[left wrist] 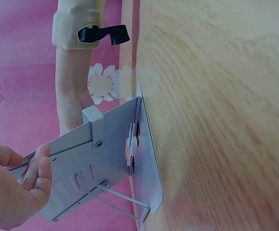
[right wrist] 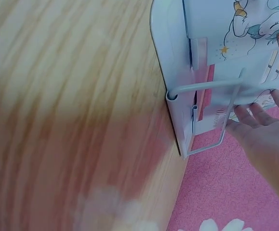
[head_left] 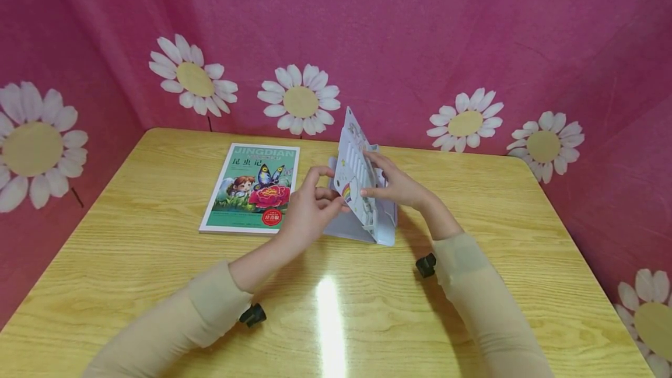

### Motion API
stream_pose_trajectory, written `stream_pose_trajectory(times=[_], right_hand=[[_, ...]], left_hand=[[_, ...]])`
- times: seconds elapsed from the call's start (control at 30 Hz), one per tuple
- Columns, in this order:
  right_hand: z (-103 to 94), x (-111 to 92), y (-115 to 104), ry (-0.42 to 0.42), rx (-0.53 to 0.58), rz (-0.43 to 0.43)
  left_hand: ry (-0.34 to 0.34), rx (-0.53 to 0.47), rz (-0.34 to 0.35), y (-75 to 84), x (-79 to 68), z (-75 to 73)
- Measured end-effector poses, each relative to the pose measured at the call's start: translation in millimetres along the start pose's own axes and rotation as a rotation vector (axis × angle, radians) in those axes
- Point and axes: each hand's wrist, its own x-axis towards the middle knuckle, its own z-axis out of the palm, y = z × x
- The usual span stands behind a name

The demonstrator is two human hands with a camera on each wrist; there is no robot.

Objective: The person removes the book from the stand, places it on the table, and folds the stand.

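Note:
A pale lilac book stand (head_left: 346, 227) printed with unicorns and a rainbow stands on the wooden table with its panel (left wrist: 115, 130) raised steeply. My left hand (head_left: 310, 206) pinches the panel's left edge, its fingers curled there in the left wrist view. From the other side my right hand (head_left: 396, 185) holds the panel, thumb and fingers spread across it. In the right wrist view its fingertips touch the panel behind a bent wire (right wrist: 206, 86). A green children's book (head_left: 252, 188) with a butterfly on its cover lies to the left of the stand.
The wooden table (head_left: 499, 209) reaches back to a pink curtain (head_left: 388, 28) with white daisies. Black wrist cameras (head_left: 253, 315) stick out from the sleeves. The table's right edge shows beyond my right forearm.

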Motion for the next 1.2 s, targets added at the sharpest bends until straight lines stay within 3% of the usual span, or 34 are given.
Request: stream_pose_trajectory(times=[0.3,0.53,0.8,0.93,1.07,1.2], right_hand=[[-1.9,2.8,2.2,-0.036,0.04,0.001],[-4.0,2.8,-2.0,-0.07,0.083,0.02],[-8.7,-3.7,-27.2,-0.094,0.099,0.034],[-7.6,-5.8,-32.2,-0.085,0.091,0.024],[-3.0,-6.2,-22.8,-0.046,0.089,0.003],[3.9,-6.8,-6.0,0.008,0.091,-0.035]], left_hand=[[-0.02,0.002,-0.015,29.9,-12.4,-2.6],[-0.022,-0.022,0.032,-1.1,-2.1,2.7],[-0.033,-0.028,0.025,-0.7,-1.1,1.5],[-0.036,0.028,0.051,-2.9,0.0,-1.8],[-0.019,0.113,0.106,-7.5,2.5,-5.7],[-0.01,0.091,0.16,-12.5,5.3,-8.2]])
